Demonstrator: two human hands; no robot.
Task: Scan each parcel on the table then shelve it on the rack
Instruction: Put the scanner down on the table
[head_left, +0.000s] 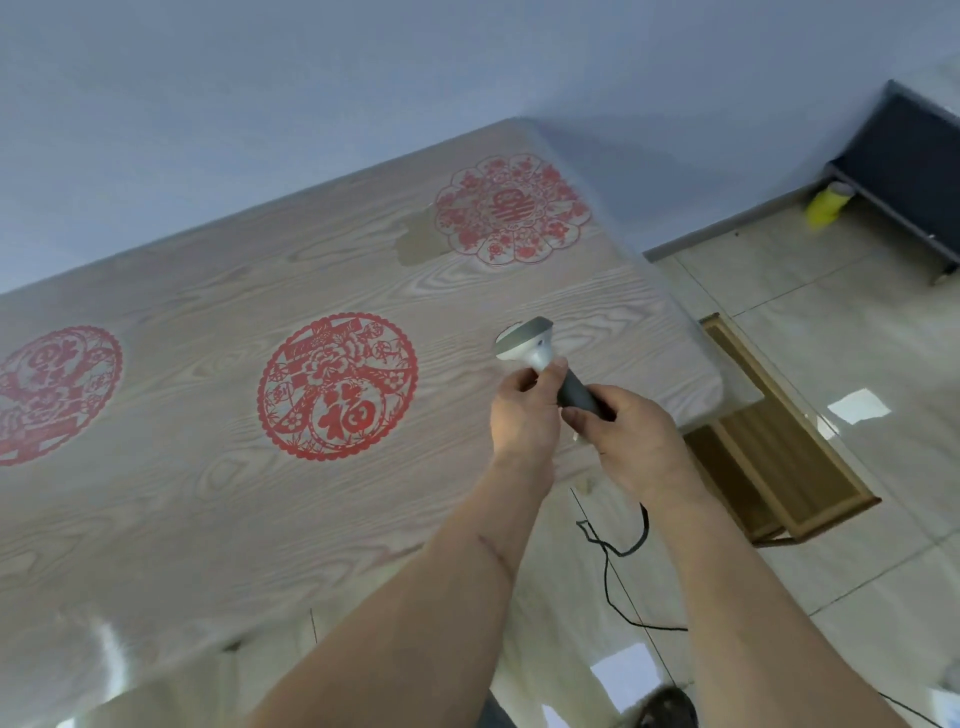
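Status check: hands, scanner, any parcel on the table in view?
Both hands on scanner: left hand at its neck, right hand gripping handle. Scanner over table near right end. No parcel visible. Cable trails floorward.

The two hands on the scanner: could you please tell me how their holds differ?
The left hand pinches the scanner at its pale neck, just below the head; the right hand wraps the dark handle lower down, near the cable. The left sits over the table, the right nearer its edge. Both grip it.
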